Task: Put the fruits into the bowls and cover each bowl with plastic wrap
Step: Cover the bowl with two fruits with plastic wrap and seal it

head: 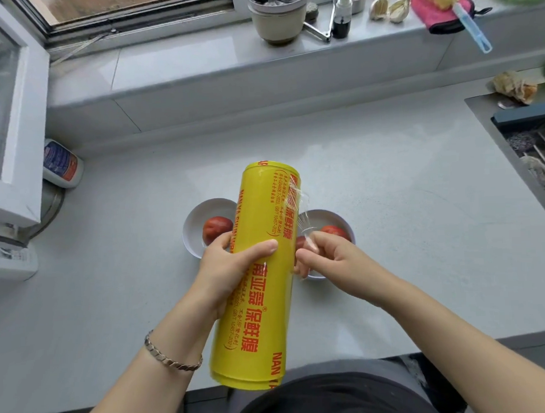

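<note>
Above the counter [389, 233], between two white bowls: yellow plastic wrap roll [258, 278], held off the surface. Long axis runs near to far, far end leaning slightly right, near end over the counter's near edge. Left hand [233, 266] grips the roll at mid-length from the left, thumb across the top. Right hand [325, 257] sits just right of the roll, fingers curled, pinching the loose film edge [299, 205]. Left bowl [197, 221] holds one red fruit [216, 228]. Right bowl [324, 218] holds a second red fruit [335, 230], partly hidden by the right hand.
</note>
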The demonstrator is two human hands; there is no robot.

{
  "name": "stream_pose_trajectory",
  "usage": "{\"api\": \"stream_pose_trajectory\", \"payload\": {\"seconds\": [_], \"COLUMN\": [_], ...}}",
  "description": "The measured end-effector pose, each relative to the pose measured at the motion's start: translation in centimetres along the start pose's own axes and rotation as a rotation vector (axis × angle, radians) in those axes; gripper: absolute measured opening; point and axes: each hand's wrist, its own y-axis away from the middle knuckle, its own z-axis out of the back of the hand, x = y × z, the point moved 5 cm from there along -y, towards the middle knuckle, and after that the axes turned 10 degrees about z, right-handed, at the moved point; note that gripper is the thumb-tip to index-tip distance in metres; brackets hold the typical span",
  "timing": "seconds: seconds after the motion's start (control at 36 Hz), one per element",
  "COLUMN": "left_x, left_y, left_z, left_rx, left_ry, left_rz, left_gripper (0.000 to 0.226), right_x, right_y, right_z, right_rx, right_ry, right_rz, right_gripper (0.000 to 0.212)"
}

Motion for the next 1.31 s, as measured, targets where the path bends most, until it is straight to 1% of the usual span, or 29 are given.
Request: {"api": "stream_pose_trajectory", "payload": {"seconds": [0.06,0.17,0.25,0.28,0.39,0.42,0.5,0.64,0.72,0.81,0.89,0.97,1.06,1.17,1.25,1.31], "left_x": [-0.2,-0.2,-0.3,-0.4,-0.7,-0.8,-1.1,-1.3,-1.4,-1.5,-1.5,-1.8,-2.2,-2.2,-2.1,-2.1], "left_y": [0.1,0.1,0.1,0.1,-0.3,-0.4,-0.6,-0.9,-1.1,-1.1,-1.1,-1.1,-1.2,-1.4,-1.5,-1.6], "left_z": [0.0,-0.1,0.0,0.0,0.4,0.5,0.8,0.7,0.5,0.2,0.2,0.5,0.7,0.7,0.6,0.5], "left_rx": [0.0,-0.007,-0.036,-0.047,-0.106,-0.131,-0.198,-0.197,-0.179,-0.151,-0.137,-0.166,-0.198,-0.182,-0.164,-0.165], "left_ry": [0.014,0.031,0.029,0.03,0.076,0.09,0.107,0.152,0.169,0.175,0.185,0.176,0.166,0.184,0.225,0.226], "left_rz": [-0.004,-0.005,-0.02,-0.024,-0.039,-0.046,-0.079,-0.08,-0.069,-0.054,-0.024,-0.041,-0.083,-0.065,-0.039,-0.036], "left_gripper": [0.078,0.08,0.08,0.078,0.066,0.065,0.066,0.066,0.064,0.062,0.062,0.061,0.059,0.061,0.058,0.057], "right_x": [-0.2,-0.8,-1.0,-1.0,-1.1,-1.2,-1.5,-1.4,-1.7,-1.9,-1.5,-1.0,-1.0,-1.4,-1.5,-1.7], "right_y": [0.0,-0.1,0.2,0.3,0.6,0.6,0.7,0.3,0.1,0.1,0.4,0.8,1.0,0.9,1.0,1.1], "right_z": [-0.3,-0.8,-1.2,-1.4,-1.6,-1.8,-2.2,-2.4,-2.3,-2.0,-1.7,-1.5,-2.0,-1.9,-2.2,-2.3], "right_rx": [-0.02,0.017,0.1,0.118,0.051,0.035,0.005,-0.046,-0.044,0.02,0.098,0.055,0.013,0.009,0.034,0.019], "right_ry": [-0.057,-0.151,-0.054,-0.009,0.116,0.118,0.023,-0.092,-0.13,-0.075,0.022,0.175,0.252,0.294,0.19,0.174], "right_rz": [-0.01,-0.082,-0.12,-0.12,-0.04,-0.027,-0.042,-0.03,-0.075,-0.1,-0.038,0.08,0.153,0.116,0.094,0.087], "right_gripper": [0.015,0.023,0.019,0.022,0.032,0.032,0.035,0.025,0.017,0.024,0.028,0.035,0.036,0.034,0.03,0.029]}}
